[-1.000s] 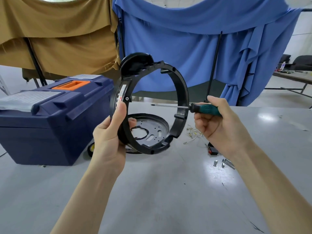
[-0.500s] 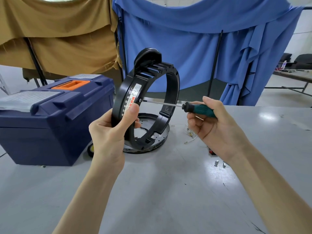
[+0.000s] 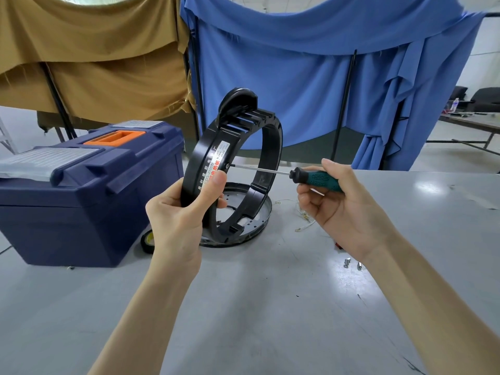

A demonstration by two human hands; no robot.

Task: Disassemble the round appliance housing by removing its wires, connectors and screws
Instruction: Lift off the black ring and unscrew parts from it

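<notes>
While the left hand [image 3: 178, 212] clamped the near rim of the black ring housing [image 3: 274, 147], with its thumb pressed flat on the printed label [image 3: 216, 169] and its fingers curled through to the inner face, the housing stood on edge above the grey table [image 3: 270, 307]. Its domed tab pointed up, well above the grip. The right hand [image 3: 349, 209] was closed round the green handle of a screwdriver [image 3: 316, 179], thumb on top and fingers wrapped beneath. From that grip the thin shaft ran level across the ring's opening towards the left hand. Its tip met a small screw [image 3: 227, 165] in the rim, just above the left thumb.

Directly below and behind the held ring lay a round metal plate [image 3: 266, 212], flat on the table; whether the housing's lowest edge touched it could not be told. Pale loose wires [image 3: 304, 216] lay on the table under the right hand's fingers, just beside the plate. Two loose screws [image 3: 351, 263] sat near the right wrist, on its near side.

A dark blue toolbox [image 3: 89, 190] with an orange handle stood on the outer side of the left hand. A black and yellow tape roll [image 3: 147, 240] lay against the toolbox's base, just beside the left wrist. Far beyond both grips hung a tan cloth [image 3: 94, 50] and a blue cloth [image 3: 311, 77].
</notes>
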